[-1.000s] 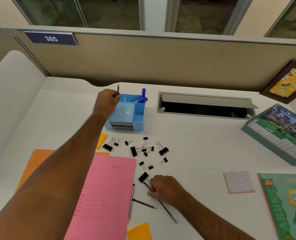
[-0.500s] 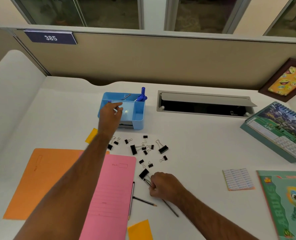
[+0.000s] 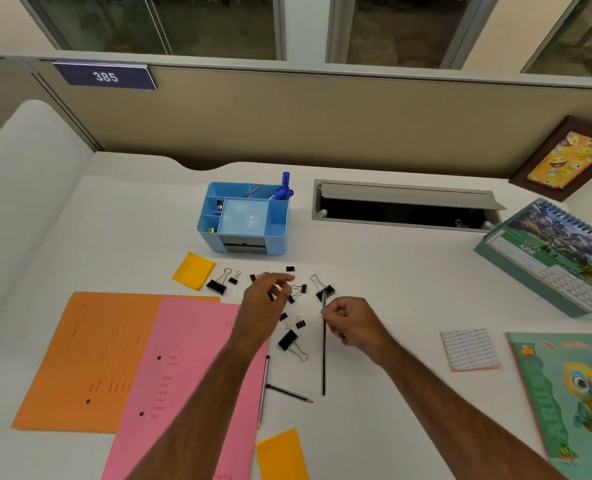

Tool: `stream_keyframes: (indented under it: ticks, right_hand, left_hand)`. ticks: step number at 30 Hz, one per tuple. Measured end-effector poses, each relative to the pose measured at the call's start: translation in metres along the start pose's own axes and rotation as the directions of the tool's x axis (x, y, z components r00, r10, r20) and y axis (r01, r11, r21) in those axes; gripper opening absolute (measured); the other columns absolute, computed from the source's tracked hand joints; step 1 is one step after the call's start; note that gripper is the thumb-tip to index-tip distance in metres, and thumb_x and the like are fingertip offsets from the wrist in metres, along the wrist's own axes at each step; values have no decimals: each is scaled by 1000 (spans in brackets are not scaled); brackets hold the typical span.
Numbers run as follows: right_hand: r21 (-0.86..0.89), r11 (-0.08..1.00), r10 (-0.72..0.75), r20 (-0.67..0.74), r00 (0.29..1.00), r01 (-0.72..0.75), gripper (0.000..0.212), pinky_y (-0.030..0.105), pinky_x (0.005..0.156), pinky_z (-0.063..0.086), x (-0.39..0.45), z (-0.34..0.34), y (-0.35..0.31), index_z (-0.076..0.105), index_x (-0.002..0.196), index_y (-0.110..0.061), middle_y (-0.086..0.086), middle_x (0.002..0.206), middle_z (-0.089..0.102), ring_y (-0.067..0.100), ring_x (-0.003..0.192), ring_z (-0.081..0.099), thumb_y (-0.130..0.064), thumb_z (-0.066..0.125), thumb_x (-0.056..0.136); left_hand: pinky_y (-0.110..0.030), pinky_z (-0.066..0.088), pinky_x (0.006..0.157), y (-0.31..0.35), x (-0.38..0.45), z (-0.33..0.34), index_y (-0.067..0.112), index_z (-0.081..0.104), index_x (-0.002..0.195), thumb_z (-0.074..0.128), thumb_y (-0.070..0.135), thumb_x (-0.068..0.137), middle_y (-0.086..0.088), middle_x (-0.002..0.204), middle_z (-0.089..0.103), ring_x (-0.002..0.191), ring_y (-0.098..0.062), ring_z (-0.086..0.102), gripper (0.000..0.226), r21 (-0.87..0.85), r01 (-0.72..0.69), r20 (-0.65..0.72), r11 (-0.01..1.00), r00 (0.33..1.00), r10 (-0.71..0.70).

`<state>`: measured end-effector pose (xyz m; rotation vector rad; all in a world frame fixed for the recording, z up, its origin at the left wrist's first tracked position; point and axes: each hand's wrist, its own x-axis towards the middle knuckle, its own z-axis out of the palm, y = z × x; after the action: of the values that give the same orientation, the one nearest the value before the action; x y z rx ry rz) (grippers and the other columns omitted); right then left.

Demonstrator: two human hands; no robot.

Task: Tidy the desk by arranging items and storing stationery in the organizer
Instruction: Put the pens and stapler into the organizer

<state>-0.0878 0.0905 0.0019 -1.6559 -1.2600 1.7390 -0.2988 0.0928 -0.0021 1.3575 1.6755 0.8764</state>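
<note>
Right hand (image 3: 351,322) pinches pencil (image 3: 323,355); left hand (image 3: 265,299) spread above clips (image 3: 289,339).

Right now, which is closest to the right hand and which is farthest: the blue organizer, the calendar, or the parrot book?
1. Blue organizer, up and to the left of the right hand.
2. Parrot book, lower right.
3. Calendar, far right.

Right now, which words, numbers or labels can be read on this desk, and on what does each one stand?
"385": blue sign on the partition.
"JUNE", seen upside down: desk calendar.
"NEW": green parrot notebook; its tall side lettering is too blurred.
Pink folder, orange folder, small printed pad: print too small to read.
</note>
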Motion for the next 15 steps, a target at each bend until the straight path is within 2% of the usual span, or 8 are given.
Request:
stream_keyframes:
  ticks: [3, 6, 9, 13, 15]
  right_hand:
    - [187, 982, 22, -53, 998, -12, 19, 20, 45, 29, 0, -9, -6, 63, 79, -9, 11, 64, 60, 14, 48, 47, -11, 60, 98]
    - [405, 914, 66, -112, 992, -15, 20, 20, 38, 27, 3, -14, -4, 60, 81, -6, 13, 68, 60, 14, 48, 48, -10, 55, 101]
    - [566, 824, 134, -136, 982, -34, 14, 19, 36, 27, 2, -14, 2, 58, 87, -4, 12, 70, 62, 13, 51, 50, -7, 53, 99]
    - [697, 712, 211, -99, 972, -84, 7, 18, 36, 27, -3, -6, 9, 58, 95, -3, 13, 77, 67, 12, 57, 59, -7, 53, 98]
    - [751, 651, 233, -63, 970, -108, 6, 17, 35, 27, -5, 0, 10, 58, 96, -5, 12, 80, 69, 11, 59, 64, -10, 56, 98]
  left_hand:
    - [-22, 56, 80, -4, -17, 7, 39, 71, 116, 66, 27, 99, 18, 104, 68, 93, -3, 64, 21, 23, 22, 109, 999, 994, -25]
    - [-27, 57, 80, -1, -34, 15, 40, 71, 113, 72, 26, 96, 14, 100, 74, 93, -3, 68, 22, -93, 126, 263, 988, 960, -98]
    - [-29, 56, 76, 9, -49, 25, 36, 69, 120, 77, 22, 92, 10, 103, 77, 96, -12, 70, 33, -183, 144, 346, 972, 935, -73]
    - [-22, 58, 77, 29, -54, 33, 28, 75, 117, 79, 23, 90, 7, 101, 79, 97, -9, 72, 28, -400, 234, 202, 886, 966, -164]
    - [-21, 55, 70, 34, -49, 34, 26, 78, 111, 77, 25, 92, 10, 93, 79, 89, -6, 72, 19, -402, 239, 136, 884, 970, -201]
